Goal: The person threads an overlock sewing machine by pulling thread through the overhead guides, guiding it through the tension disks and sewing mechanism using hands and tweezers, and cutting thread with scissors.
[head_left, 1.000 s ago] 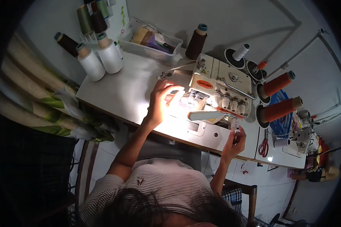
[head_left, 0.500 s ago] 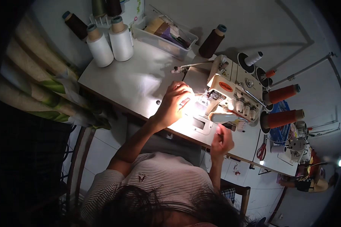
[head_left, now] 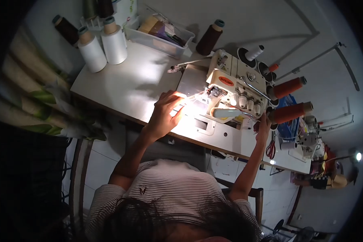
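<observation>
Both hands [head_left: 164,115] inside table's front edge [head_left: 207,146]

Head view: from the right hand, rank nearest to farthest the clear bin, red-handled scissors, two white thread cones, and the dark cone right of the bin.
From the right hand:
1. red-handled scissors, right side
2. dark cone, far side
3. clear bin, far side, further left
4. two white thread cones, far left
</observation>
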The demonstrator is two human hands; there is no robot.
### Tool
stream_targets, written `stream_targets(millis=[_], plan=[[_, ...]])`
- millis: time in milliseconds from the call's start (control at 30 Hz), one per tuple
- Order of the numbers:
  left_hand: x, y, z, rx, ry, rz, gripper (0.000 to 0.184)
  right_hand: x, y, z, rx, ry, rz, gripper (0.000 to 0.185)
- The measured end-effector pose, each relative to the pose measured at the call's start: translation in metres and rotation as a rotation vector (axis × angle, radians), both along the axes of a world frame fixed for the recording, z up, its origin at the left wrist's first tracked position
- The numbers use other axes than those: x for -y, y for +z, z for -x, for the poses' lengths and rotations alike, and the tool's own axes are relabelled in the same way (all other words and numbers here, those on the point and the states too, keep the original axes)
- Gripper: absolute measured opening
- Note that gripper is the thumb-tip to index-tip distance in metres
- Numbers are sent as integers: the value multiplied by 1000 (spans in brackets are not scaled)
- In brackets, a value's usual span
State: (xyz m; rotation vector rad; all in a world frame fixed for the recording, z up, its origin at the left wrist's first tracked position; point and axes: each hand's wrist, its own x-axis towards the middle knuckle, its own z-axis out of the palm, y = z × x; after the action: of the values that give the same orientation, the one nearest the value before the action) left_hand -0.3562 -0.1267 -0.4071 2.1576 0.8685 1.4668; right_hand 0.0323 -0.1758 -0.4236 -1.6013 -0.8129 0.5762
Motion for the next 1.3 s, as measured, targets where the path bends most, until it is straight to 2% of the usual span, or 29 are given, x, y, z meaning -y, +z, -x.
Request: stream_targets(millis=[100,233,333,467,600,667,733,833,933,1033,1133,1200,1300], plan=[[7,2,9,-3,43,-1,15,-15,-5,-10,-46,23,108,38],[14,2,15,26,71,26,14,-19,-15,-24,-103,106,170,28],[14,-2,13,39,51,65,13,-18,-16,-26,-119,114,178,28],[12,-4,8,50,24,76,12,-10,-10,-15,-21,64,122,27],[12,-5,1,83,0,143,12,-4,-5,-10,-67,66,136,27],[11,-6,-3,88,1,118,12,0,-2,-6,3,89,9,27],[10,-7,-4,92,9,95,12,8,-5,-6,29,84,4,29],[3,-10,-3,1,241,-28,12,23,-14,-5,76,70,60,30],[0,-3,2,-180,388,-28,18,33,-19,9,91,58,165,32],[7,16,0,-53,316,-75,25,37,-24,16,52,144,187,32],[27,40,-4,162,-5,74,34,36,-30,23,-19,162,153,30],[36,59,-8,155,-122,105,43,34,-31,26,-27,153,166,29],[39,73,-21,131,-147,51,46,33,-35,28,-56,131,166,27]])
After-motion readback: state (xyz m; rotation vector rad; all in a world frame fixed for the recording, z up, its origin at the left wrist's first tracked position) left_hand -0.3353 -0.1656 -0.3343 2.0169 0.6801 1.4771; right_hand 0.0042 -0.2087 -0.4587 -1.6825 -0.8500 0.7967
